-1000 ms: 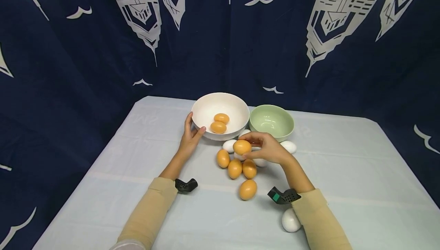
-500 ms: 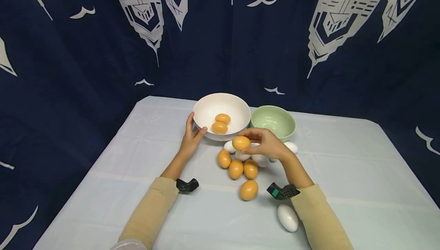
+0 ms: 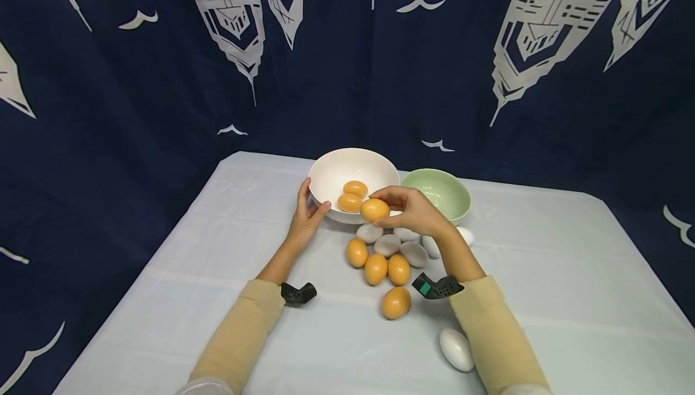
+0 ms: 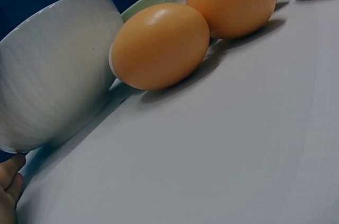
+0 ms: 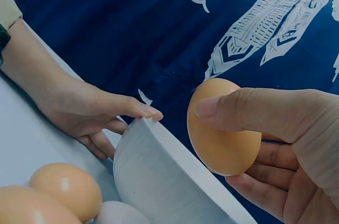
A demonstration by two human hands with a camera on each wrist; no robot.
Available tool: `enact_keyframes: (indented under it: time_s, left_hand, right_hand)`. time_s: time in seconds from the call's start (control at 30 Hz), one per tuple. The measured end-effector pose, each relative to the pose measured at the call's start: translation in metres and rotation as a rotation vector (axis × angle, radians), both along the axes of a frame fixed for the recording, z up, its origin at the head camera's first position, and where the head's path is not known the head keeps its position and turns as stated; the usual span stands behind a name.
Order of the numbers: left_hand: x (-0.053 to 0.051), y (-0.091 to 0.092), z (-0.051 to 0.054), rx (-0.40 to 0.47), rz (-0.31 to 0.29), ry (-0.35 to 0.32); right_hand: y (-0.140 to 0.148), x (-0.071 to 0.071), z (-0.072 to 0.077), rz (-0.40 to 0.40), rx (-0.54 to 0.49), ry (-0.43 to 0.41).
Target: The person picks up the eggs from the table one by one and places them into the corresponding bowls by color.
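My right hand [image 3: 418, 211] pinches an orange-brown egg [image 3: 374, 210] between thumb and fingers at the near right rim of the white bowl [image 3: 332, 173]; the right wrist view shows this egg [image 5: 217, 144] raised beside the rim. Two orange-brown eggs [image 3: 355, 189] lie inside the bowl. My left hand [image 3: 305, 220] holds the bowl's left side, thumb on the rim, fingers around the outside. In front of the bowl lie several white eggs [image 3: 414, 254] and several orange-brown eggs [image 3: 376, 269], which also show large in the left wrist view [image 4: 161, 46].
A light green bowl [image 3: 447, 193] stands just right of the white one, partly behind my right hand. One white egg [image 3: 456, 350] lies near my right sleeve, and an orange-brown egg [image 3: 396, 303] sits at the near end of the group. A dark patterned cloth [image 3: 347, 81] hangs behind the table.
My right hand has carried its egg up and left, from above the white eggs to the white bowl's rim. My left hand keeps its hold. The white egg near my sleeve has shifted.
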State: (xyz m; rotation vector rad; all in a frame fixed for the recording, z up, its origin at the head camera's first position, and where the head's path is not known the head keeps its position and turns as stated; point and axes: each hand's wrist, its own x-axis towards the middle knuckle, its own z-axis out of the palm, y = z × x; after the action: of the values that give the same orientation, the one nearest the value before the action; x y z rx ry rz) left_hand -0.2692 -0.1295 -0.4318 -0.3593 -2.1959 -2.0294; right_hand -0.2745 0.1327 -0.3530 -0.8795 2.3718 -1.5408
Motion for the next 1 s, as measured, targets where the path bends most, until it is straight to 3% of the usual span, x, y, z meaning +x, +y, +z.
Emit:
enact_keyframes:
  time_s: [0.2,0.5,0.87,1.0]
  left_hand:
    - [0.001,0.001,0.003,-0.01,0.002,0.026]
    - [0.001,0.0,0.002,0.006,-0.002,-0.018]
    - [0.001,0.0,0.002,-0.007,0.003,-0.011]
    - [-0.007,-0.001,-0.009,-0.001,0.002,-0.015]
  right_hand:
    - [-0.006,-0.01,0.004,-0.041,-0.014,0.004]
    - [-0.014,-0.023,-0.001,-0.132,-0.007,-0.004]
    - [-0.027,-0.032,-0.005,-0.23,0.029,0.017]
    - [-0.031,-0.035,-0.008,-0.226,0.074,0.052]
